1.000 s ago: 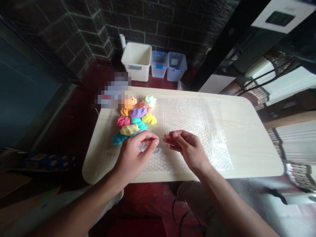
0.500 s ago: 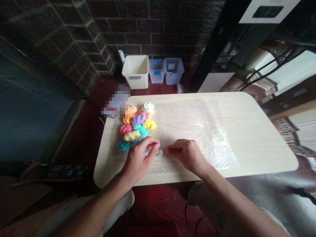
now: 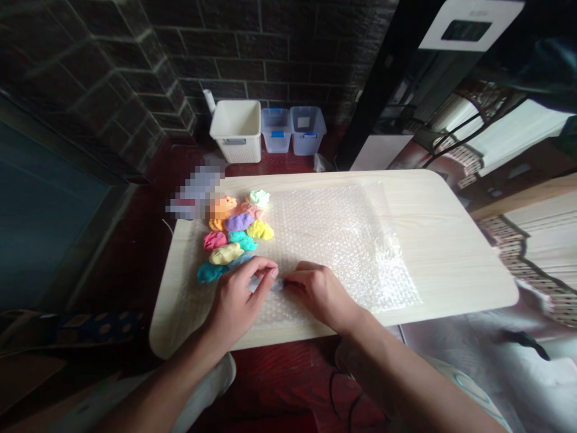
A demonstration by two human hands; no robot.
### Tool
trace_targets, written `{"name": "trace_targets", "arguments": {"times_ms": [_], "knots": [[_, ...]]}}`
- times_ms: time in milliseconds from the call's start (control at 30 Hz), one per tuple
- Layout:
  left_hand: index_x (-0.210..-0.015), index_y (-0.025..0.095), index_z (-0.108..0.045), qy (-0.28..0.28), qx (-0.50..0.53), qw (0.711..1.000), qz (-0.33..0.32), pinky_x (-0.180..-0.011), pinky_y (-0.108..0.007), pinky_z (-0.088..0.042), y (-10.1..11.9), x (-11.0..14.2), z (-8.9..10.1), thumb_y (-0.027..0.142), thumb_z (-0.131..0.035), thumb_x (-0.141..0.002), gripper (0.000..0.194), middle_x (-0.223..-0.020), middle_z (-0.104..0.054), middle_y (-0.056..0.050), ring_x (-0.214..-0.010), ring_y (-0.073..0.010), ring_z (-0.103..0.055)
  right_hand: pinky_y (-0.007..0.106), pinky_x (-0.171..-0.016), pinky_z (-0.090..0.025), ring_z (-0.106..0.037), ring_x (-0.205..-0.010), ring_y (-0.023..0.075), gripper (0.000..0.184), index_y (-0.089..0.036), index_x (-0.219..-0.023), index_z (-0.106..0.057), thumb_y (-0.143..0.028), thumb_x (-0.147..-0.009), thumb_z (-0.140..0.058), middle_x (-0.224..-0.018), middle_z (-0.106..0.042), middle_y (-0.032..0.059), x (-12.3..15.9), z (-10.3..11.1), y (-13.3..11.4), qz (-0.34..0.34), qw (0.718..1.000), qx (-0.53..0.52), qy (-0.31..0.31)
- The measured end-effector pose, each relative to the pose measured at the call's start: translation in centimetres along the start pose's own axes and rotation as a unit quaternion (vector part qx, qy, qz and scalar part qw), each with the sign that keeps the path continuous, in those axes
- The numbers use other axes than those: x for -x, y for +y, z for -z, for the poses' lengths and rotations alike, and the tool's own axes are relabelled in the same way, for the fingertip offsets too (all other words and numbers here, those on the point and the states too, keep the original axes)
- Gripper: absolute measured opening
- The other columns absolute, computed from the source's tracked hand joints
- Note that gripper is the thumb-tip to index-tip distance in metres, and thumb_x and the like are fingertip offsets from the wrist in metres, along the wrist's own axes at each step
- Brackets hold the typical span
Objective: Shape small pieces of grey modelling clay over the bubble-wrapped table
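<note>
My left hand [image 3: 238, 294] is closed in a pinch over the near-left part of the bubble wrap [image 3: 324, 240]. A small pale grey soft piece [image 3: 258, 282] shows under and between its fingers, mostly hidden. Close by on the right, my right hand [image 3: 315, 291] is also closed, its fingertips pinched at the piece's right end. Beyond my left hand lie several soft, crumpled lumps: teal [image 3: 211, 272], pale yellow [image 3: 226, 253], red [image 3: 215, 241], turquoise [image 3: 243, 240], purple [image 3: 238, 222], bright yellow [image 3: 260, 230], orange [image 3: 223, 207] and mint [image 3: 259, 197]. A blue-grey lump [image 3: 240, 260] is partly covered by my left hand.
The bubble wrap lies on a pale wooden table [image 3: 460, 258] with rounded corners. A blurred grey item [image 3: 196, 191] sits at its far left corner. On the floor behind stand a cream bin [image 3: 238, 141] and two clear boxes [image 3: 276, 132] by a dark brick wall.
The view has shifted slightly, moving the table leftward in the picture. My right fingertips have come nearer the left hand, up to the grey piece.
</note>
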State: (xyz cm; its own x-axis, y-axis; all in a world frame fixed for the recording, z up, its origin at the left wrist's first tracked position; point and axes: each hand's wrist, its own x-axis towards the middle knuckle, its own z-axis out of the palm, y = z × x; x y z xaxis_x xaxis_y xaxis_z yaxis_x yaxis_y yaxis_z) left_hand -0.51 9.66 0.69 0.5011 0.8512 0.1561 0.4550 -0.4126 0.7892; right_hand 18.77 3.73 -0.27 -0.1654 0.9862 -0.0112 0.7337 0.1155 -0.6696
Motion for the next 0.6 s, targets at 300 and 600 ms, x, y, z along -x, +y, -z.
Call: {"name": "trace_targets", "arguments": {"times_ms": [300,600], "knots": [[-0.1,0.023,-0.07,0.008,-0.018,1.0,0.003,-0.079,-0.031,-0.057,-0.44,-0.02,-0.03,0.04,-0.059,-0.1,0.02,-0.095,-0.078,-0.004,-0.088,-0.0231,-0.074,0.029,-0.074,-0.049,-0.066,-0.083,0.0206,0.015,-0.018,-0.091,-0.07,-0.013,-0.101,-0.06,-0.092,-0.072,0.0063,0.38,-0.04,-0.16,0.031,0.992,0.119,-0.028],[-0.099,0.023,-0.07,0.004,-0.023,1.0,0.004,-0.079,-0.031,-0.057,-0.52,-0.02,0.04,0.038,-0.06,-0.1,0.018,-0.094,-0.078,-0.002,-0.088,-0.0215,-0.073,0.027,-0.067,-0.044,-0.063,-0.075,0.0181,0.017,-0.018,-0.086,-0.068,-0.012,-0.099,-0.059,-0.086,-0.068,0.0051,0.59,0.54,-0.35,0.024,0.996,0.084,-0.029]]}}
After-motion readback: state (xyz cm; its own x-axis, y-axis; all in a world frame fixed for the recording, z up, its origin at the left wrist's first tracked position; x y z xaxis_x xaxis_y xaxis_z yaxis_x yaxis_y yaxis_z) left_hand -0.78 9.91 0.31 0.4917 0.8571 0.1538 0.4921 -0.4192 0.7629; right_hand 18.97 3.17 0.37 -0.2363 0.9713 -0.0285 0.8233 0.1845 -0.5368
